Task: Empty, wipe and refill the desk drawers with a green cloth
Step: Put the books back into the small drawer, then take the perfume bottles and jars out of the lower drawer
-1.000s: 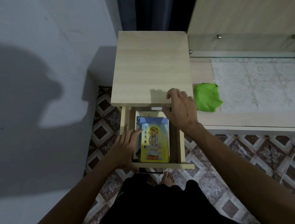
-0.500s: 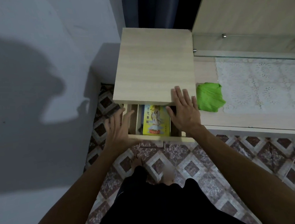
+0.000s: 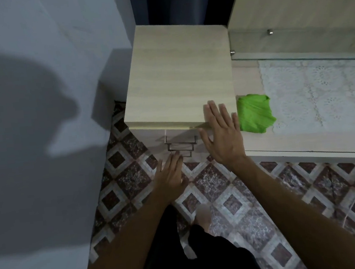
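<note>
Patterned floor tiles (image 3: 217,186) of brown and cream diamonds below, pale wall at left, dark curtain at far centre. One wooden drawer unit (image 3: 178,78) at centre, three stacked metal handles (image 3: 180,143) visible on its near face, all drawers shut. One lower worktop (image 3: 301,142) adjoining on the right, with one white lace mat (image 3: 318,92) and one glass panel along its far edge. One crumpled green cloth (image 3: 254,113) on the worktop, just right of the unit, its right edge touching or overlapping the mat. Two hands: left hand (image 3: 170,173) open, fingers together, empty, fingertips near the lowest handle; right hand (image 3: 221,134) open flat, fingers spread, empty, over the unit's near right corner, beside the cloth.
</note>
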